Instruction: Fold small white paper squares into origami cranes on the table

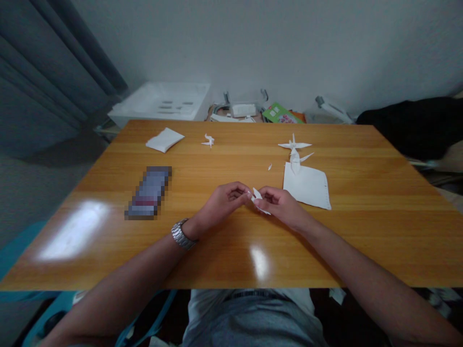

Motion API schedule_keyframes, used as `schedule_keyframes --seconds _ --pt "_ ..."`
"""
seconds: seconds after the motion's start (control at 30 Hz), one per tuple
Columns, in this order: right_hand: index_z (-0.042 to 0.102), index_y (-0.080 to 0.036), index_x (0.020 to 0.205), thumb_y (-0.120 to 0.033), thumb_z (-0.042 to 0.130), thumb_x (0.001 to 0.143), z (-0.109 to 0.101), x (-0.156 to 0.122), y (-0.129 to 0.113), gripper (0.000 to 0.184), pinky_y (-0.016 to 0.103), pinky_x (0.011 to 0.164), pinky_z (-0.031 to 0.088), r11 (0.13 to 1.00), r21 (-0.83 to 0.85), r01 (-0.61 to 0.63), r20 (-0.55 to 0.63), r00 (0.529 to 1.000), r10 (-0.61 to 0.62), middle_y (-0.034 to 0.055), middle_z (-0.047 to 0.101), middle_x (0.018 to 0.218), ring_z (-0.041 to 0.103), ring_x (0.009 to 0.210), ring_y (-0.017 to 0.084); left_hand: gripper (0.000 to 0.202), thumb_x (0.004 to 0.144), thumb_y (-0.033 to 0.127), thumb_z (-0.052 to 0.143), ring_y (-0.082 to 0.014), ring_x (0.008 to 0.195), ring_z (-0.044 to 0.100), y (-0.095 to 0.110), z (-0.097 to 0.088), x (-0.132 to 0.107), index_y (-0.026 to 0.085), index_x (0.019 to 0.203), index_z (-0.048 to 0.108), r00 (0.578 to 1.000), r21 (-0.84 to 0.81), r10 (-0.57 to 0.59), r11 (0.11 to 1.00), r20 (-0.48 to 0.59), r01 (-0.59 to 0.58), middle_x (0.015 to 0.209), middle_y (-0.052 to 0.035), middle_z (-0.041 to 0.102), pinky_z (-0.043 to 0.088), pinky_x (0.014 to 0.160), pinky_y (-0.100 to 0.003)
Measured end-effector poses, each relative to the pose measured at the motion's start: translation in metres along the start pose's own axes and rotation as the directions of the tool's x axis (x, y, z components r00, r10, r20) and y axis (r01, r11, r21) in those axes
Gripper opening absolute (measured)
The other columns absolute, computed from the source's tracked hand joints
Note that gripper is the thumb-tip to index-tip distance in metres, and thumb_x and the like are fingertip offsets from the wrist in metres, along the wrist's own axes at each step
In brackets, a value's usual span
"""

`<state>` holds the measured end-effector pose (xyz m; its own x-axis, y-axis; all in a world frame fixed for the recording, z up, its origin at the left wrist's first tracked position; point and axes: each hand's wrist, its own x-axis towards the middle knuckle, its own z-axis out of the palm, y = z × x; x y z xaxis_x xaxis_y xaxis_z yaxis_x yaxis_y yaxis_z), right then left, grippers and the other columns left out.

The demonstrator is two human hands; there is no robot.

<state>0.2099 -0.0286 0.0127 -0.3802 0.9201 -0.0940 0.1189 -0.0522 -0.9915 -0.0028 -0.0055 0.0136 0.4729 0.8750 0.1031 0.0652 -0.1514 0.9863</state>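
Between my two hands is a small piece of folded white paper (261, 202), held just above the wooden table (224, 260). My left hand (226, 202), with a metal watch on its wrist, pinches the paper's left tip between thumb and finger. My right hand (282, 205) grips its body, thumb on the near side, and hides part of it. Beyond my right hand lies a white paper sheet (307, 185). Two folded paper cranes (294, 144) rest at that sheet's far edge, one partly on it. A tiny paper scrap (269, 166) lies ahead of my hands.
A small folded paper figure (209, 140) and a folded white paper (165, 140) sit toward the far edge. The blurred-out phone (149, 193) lies at left. Behind the table are a white foam box (162, 101) and a green booklet (280, 114).
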Motion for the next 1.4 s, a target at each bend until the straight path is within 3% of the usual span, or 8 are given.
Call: schedule_keyframes --seconds 0.23,0.57,0.9,1.03,1.2,1.4 --pt "0.064 -0.018 0.085 -0.052 0.064 0.092 0.001 0.0 0.001 0.035 0.026 0.058 0.032 0.984 -0.17 0.06 -0.035 0.997 -0.067 -0.0022 0.053 0.07 0.045 0.064 0.013 0.025 0.093 0.039 0.065 -0.0153 0.086 0.067 -0.003 0.003 -0.001 0.015 0.094 0.067 0.999 0.08 0.019 0.997 -0.037 -0.017 0.094 -0.007 0.072 0.053 0.079 -0.027" --pt "0.066 -0.018 0.087 -0.049 0.059 0.096 0.0 -0.002 -0.001 0.033 0.026 0.064 0.038 0.933 -0.336 0.132 -0.05 0.986 -0.158 0.0013 0.063 0.079 0.053 0.071 0.016 0.019 0.095 0.035 0.064 -0.0153 0.087 0.069 0.001 0.002 -0.004 0.017 0.098 0.069 0.993 0.323 0.109 0.942 -0.04 -0.09 0.095 -0.0046 0.073 0.053 0.079 -0.026" --pt "0.065 -0.022 0.088 -0.042 0.056 0.099 0.001 -0.003 -0.011 0.025 0.031 0.073 0.042 0.832 -0.496 0.249 -0.045 0.949 -0.311 0.0047 0.066 0.085 0.059 0.08 0.02 0.021 0.097 0.036 0.061 -0.0152 0.081 0.068 0.009 0.012 -0.008 0.017 0.094 0.068 0.987 0.364 0.122 0.928 -0.1 -0.078 0.089 -0.0044 0.074 0.052 0.075 -0.026" --pt "0.064 -0.022 0.087 -0.037 0.056 0.098 0.001 -0.004 -0.008 0.021 0.03 0.071 0.041 0.845 -0.468 0.258 -0.05 0.947 -0.316 0.0032 0.064 0.084 0.057 0.078 0.019 0.022 0.098 0.035 0.06 -0.0146 0.08 0.068 0.012 0.014 -0.009 0.017 0.092 0.07 0.989 0.349 0.117 0.934 -0.095 -0.077 0.089 -0.0044 0.075 0.051 0.074 -0.025" --pt "0.062 -0.02 0.084 -0.045 0.057 0.097 0.001 -0.004 -0.005 0.029 0.028 0.063 0.038 0.91 -0.377 0.169 -0.07 0.975 -0.21 0.0013 0.061 0.077 0.052 0.069 0.016 0.022 0.097 0.036 0.062 -0.0145 0.079 0.067 0.013 0.012 -0.008 0.017 0.091 0.072 0.987 0.38 0.107 0.923 -0.124 -0.052 0.088 -0.004 0.075 0.05 0.072 -0.024" --pt "0.064 -0.02 0.088 -0.051 0.066 0.092 0.0 -0.004 -0.006 0.032 0.029 0.067 0.043 0.997 -0.036 0.073 -0.034 0.997 -0.074 0.0009 0.064 0.074 0.057 0.069 0.016 0.021 0.098 0.035 0.06 -0.0172 0.094 0.068 0.014 0.007 -0.008 0.016 0.101 0.069 0.99 0.204 0.119 0.974 -0.073 -0.102 0.1 -0.0071 0.074 0.052 0.085 -0.028"
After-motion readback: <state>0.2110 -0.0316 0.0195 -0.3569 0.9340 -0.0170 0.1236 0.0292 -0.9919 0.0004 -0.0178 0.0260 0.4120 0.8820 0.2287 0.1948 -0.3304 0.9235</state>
